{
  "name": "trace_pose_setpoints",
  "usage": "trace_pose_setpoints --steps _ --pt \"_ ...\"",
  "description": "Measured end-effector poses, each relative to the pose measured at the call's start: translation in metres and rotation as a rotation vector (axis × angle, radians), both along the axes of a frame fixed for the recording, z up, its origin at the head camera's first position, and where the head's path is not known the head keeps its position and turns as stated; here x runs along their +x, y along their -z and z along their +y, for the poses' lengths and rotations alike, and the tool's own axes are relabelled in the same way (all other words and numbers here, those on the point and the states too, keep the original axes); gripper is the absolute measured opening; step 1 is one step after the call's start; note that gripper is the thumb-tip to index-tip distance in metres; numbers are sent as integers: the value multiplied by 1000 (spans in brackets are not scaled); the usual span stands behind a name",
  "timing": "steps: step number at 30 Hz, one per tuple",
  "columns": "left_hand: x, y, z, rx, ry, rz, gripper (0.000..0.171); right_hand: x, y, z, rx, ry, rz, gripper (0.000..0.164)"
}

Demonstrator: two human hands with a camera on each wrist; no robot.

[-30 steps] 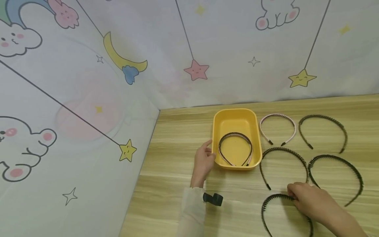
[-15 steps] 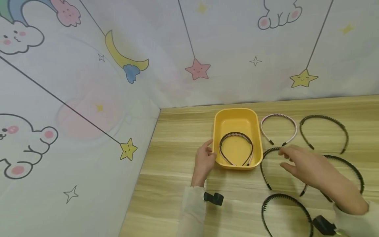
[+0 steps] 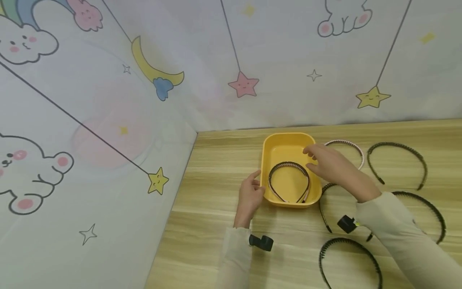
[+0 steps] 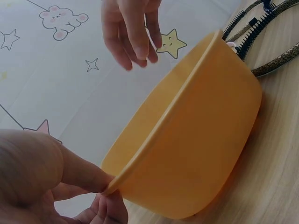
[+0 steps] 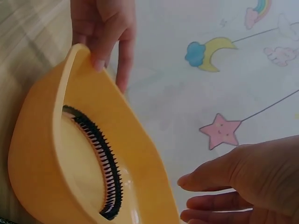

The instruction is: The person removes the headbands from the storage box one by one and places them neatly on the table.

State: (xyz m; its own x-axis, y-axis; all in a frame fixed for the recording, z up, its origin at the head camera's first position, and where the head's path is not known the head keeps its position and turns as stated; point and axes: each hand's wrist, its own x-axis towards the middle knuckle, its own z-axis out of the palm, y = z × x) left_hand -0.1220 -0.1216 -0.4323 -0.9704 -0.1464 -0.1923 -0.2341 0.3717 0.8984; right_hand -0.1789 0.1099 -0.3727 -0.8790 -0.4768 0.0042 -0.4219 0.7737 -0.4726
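Observation:
A yellow plastic tub stands on the table, and my left hand pinches its left rim between thumb and fingers, as the left wrist view shows up close. Inside the tub, headbands with comb teeth, one black and one pinkish, lie one over the other. My right hand is over the tub's right rim with nothing in it. Its fingers are apart and loosely bent. Behind that hand, a pink headband on the table is partly hidden.
Right of the tub lie a dark olive headband, a brownish one partly under the right arm, and a black one partly covered by the sleeve. Another black headband lies nearer the front. A patterned wall cloth rises behind the table.
My right hand has left the front black headband and moved up and left to the tub's right rim. My left hand stays on the tub.

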Motion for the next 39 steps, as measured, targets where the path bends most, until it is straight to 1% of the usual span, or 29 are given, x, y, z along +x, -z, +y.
trace_pose_setpoints --steps 4,7,12,19,23,30,35,39 --pt "1 1 0 -2 -2 -4 54 -14 9 -7 -12 -20 -29 37" --pt "2 0 -1 -1 -7 -9 54 -22 15 -12 -18 -38 -40 36" --pt "3 1 -1 -2 -6 -17 54 -30 23 -22 5 -58 -42 35" --pt "3 2 0 -11 -5 -18 54 -41 37 -30 28 -56 -88 32" --pt "3 2 0 -19 -5 -11 53 -45 44 -33 53 -55 -113 30" --pt "2 0 1 -18 -4 -7 53 -46 47 -38 84 -35 -164 29" --pt "1 0 2 -9 -1 -5 54 -48 50 -40 161 -21 -134 15" --pt "2 -1 1 -7 -1 -2 53 -49 51 -42 204 -16 -102 17"
